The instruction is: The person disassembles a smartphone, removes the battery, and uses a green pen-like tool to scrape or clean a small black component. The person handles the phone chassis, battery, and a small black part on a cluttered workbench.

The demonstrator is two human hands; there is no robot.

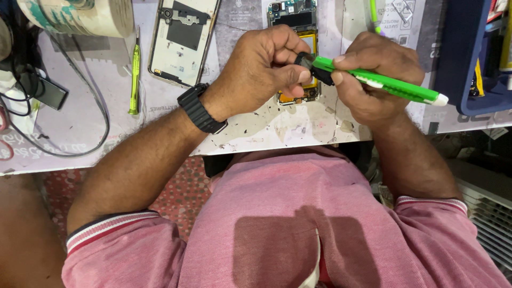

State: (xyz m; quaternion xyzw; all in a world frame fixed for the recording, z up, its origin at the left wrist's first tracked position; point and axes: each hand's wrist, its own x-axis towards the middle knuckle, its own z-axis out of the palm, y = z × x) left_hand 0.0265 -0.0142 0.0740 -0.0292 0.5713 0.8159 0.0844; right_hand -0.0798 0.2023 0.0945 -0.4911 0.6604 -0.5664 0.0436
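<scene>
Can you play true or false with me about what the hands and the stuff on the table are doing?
1. The right hand holds a green tool. True.
2. The left hand rests flat on the table. False: it pinches the tool's dark tip.
3. A black watch is on the left wrist. True.
4. The screwdriver is red. False: it is yellow-green and lies on the table.
5. An opened phone lies under the hands. True.

The hands [320,69] hide most of the opened phone [296,21].
</scene>
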